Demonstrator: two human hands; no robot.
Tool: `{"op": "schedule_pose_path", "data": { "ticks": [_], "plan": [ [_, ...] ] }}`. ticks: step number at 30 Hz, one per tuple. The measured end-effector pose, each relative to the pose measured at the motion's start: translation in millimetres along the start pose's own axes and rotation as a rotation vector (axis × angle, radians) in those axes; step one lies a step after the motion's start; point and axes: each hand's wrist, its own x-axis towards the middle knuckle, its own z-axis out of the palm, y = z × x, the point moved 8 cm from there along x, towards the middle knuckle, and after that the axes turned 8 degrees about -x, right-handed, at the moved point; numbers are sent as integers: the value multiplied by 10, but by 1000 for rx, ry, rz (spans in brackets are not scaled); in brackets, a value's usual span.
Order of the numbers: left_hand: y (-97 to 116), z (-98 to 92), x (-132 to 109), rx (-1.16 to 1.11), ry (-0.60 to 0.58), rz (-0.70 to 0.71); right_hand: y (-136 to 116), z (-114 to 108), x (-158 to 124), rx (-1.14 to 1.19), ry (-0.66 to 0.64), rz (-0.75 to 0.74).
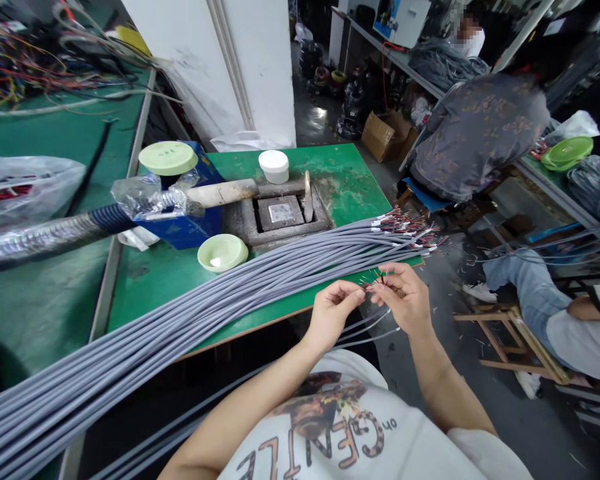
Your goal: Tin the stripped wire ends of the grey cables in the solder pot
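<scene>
My left hand [334, 308] and my right hand [403, 296] meet just off the front edge of the green bench [165, 280]. Both pinch the thin coloured wire ends [375, 281] of a grey cable that runs down between my arms. A thick bundle of grey cables [190, 303] lies diagonally across the bench, its stripped coloured tips [410, 230] fanned out at the right corner, just above my hands.
A square metal pot [280, 215] is sunk into the bench beside a white jar [274, 165], a pale green lid [223, 253] and a blue box [190, 223]. A ribbed hose [55, 233] crosses from the left. Two people sit at the right near a wooden stool [517, 340].
</scene>
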Motion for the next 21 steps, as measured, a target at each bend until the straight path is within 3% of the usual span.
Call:
{"op": "schedule_pose_path", "data": {
  "ticks": [4, 10, 16, 21],
  "plan": [
    [16, 80, -69, 35, -74, 72, 9, 16, 8, 42, -13, 14],
    [-164, -11, 105, -247, -23, -64, 25, 31, 8, 106, -54, 49],
    [-122, 92, 145, -303, -118, 26, 44, 46, 1, 111, -51, 49],
    [-94, 105, 125, -279, -93, 45, 28, 71, -14, 82, -79, 46]
  ]
}}
